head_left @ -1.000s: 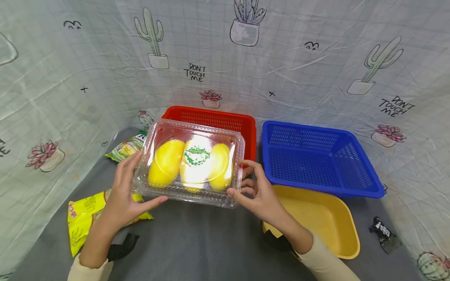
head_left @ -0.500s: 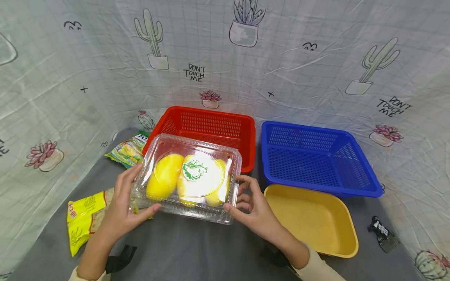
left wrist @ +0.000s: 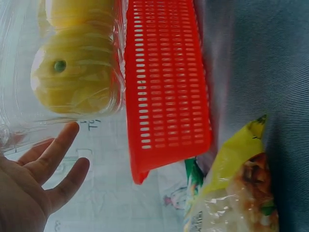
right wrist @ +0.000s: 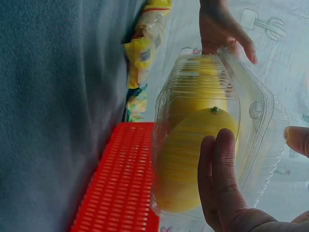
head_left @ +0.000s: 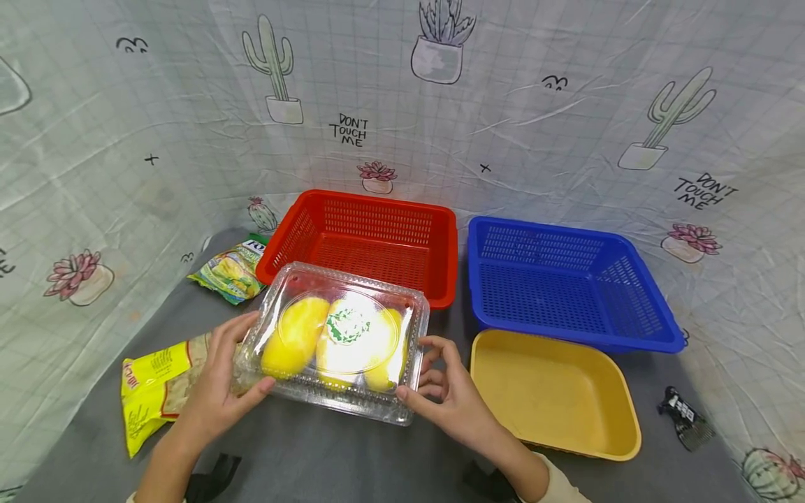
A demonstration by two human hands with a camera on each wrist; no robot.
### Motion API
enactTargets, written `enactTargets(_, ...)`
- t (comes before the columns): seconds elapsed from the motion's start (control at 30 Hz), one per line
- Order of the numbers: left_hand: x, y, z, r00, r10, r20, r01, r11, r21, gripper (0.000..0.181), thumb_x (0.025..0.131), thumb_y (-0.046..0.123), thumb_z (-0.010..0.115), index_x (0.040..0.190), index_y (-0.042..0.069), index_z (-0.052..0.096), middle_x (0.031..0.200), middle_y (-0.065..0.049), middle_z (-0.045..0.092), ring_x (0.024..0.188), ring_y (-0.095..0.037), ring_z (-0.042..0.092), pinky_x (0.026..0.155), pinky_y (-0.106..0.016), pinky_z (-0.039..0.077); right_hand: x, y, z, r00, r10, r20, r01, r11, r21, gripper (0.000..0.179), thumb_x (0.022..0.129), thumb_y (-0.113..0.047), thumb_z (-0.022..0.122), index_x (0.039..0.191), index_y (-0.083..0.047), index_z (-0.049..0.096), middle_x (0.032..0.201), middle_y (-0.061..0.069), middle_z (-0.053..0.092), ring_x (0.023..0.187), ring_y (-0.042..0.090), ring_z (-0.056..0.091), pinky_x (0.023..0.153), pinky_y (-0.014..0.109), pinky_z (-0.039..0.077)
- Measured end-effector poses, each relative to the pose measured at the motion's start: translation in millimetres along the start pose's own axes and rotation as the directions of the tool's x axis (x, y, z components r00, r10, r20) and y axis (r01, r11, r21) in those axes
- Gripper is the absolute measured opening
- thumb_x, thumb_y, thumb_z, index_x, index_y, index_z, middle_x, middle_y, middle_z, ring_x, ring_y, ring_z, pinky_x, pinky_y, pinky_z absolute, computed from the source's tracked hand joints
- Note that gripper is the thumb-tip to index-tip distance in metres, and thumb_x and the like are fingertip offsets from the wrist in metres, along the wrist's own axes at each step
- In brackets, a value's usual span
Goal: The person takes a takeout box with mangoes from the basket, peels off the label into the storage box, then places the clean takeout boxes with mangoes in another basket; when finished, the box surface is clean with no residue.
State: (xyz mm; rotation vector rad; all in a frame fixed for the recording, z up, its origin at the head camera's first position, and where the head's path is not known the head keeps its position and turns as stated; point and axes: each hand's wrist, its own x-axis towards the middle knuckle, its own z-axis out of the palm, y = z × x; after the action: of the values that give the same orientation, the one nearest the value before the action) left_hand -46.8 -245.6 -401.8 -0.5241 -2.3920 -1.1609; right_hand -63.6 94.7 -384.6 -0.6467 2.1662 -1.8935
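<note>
Both hands hold a clear plastic clamshell box (head_left: 352, 281) with three yellow mangoes (head_left: 286, 349) inside, raised over the grey table in front of the red basket. A green label (head_left: 339, 325) on its lid is partly lost in glare. My left hand (head_left: 220, 384) has its thumb at the near left corner and its fingers along the left side. On the opposite side, my right hand (head_left: 449, 391) grips with its thumb at the near corner and fingers against the side wall. In the right wrist view, two fingers (right wrist: 224, 169) press the box's side wall, near one mango's stem end.
A red basket (head_left: 450, 262) stands behind the box, with a blue basket (head_left: 648, 279) to its right. Nearer lies a yellow tray (head_left: 619, 398). Yellow snack bags (head_left: 144, 405) and a green-yellow packet (head_left: 229, 272) lie left. A small black object (head_left: 685, 419) is at far right.
Both hands have lowered the box and drawn it nearer to me, slightly leftward. More of the red basket's inside now shows behind it. The grip looks the same.
</note>
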Motion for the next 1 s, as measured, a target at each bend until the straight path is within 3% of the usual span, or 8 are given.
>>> enactTargets(0.2, -3.9, 1.7, 3.8, 1.0, -0.019, 0.0, 0.019, 1.0, -0.02, 0.095, 0.065, -0.001, 0.081, 0.149, 0.008, 0.036, 0.145, -0.016, 0.035, 0.131, -0.007, 0.028, 0.1, -0.013, 0.025, -4.3, 0.7, -1.1, 0.999, 0.054, 0.002, -0.054, 0.998, 0.012, 0.065, 0.088, -0.01, 0.072, 0.137, -0.005, 0.03, 0.103, 0.014, 0.039, 0.074, 0.012, 0.059, 0.067, 0.023, 0.054)
enactTargets(0.37, -5.4, 0.1, 4.8, 1.0, 0.008, 0.021, -0.007, 1.0, -0.026, 0.096, 0.063, -0.003, 0.082, 0.147, 0.004, 0.037, 0.143, -0.018, 0.037, 0.134, -0.008, 0.026, 0.102, -0.01, 0.025, -8.4, 2.7, -2.2, 0.997, 0.075, 0.004, -0.075, 0.997, 0.03, 0.066, 0.087, -0.01, 0.073, 0.137, -0.004, 0.03, 0.102, 0.014, 0.039, 0.072, 0.01, 0.057, 0.065, 0.022, 0.052)
enactTargets(0.7, -11.7, -4.5, 6.8, 1.0, 0.013, 0.024, -0.011, 0.998, -0.054, 0.096, 0.055, -0.005, 0.088, 0.14, -0.001, 0.044, 0.131, -0.017, 0.043, 0.117, -0.002, 0.039, 0.098, -0.008, 0.031, -15.3, 12.0, 0.7, 0.999, 0.04, 0.028, -0.043, 0.996, 0.081, 0.062, 0.088, -0.006, 0.07, 0.134, 0.005, 0.029, 0.099, 0.015, 0.038, 0.071, 0.008, 0.057, 0.064, 0.02, 0.051)
enactTargets(0.93, -19.3, -8.2, 7.5, 0.992, -0.095, 0.084, 0.096, 0.995, -0.007, 0.092, 0.063, 0.004, 0.09, 0.142, 0.009, 0.044, 0.129, -0.007, 0.045, 0.11, 0.003, 0.044, 0.091, -0.009, 0.034, -18.5, 20.3, 3.3, 0.996, 0.075, 0.056, -0.081, 0.99, 0.111, 0.061, 0.09, -0.006, 0.069, 0.133, 0.005, 0.028, 0.099, 0.014, 0.037, 0.071, 0.007, 0.058, 0.064, 0.02, 0.051)
enactTargets(1.0, -21.1, -9.2, 7.6, 0.983, -0.14, 0.115, 0.14, 0.99, 0.006, 0.089, 0.067, 0.009, 0.089, 0.143, 0.012, 0.042, 0.129, -0.005, 0.044, 0.11, 0.0, 0.046, 0.088, -0.015, 0.042, -18.7, 22.6, 3.6, 0.995, 0.083, 0.062, -0.09, 0.989, 0.12, 0.06, 0.09, -0.006, 0.069, 0.133, 0.006, 0.028, 0.098, 0.014, 0.037, 0.071, 0.007, 0.058, 0.064, 0.02, 0.051)
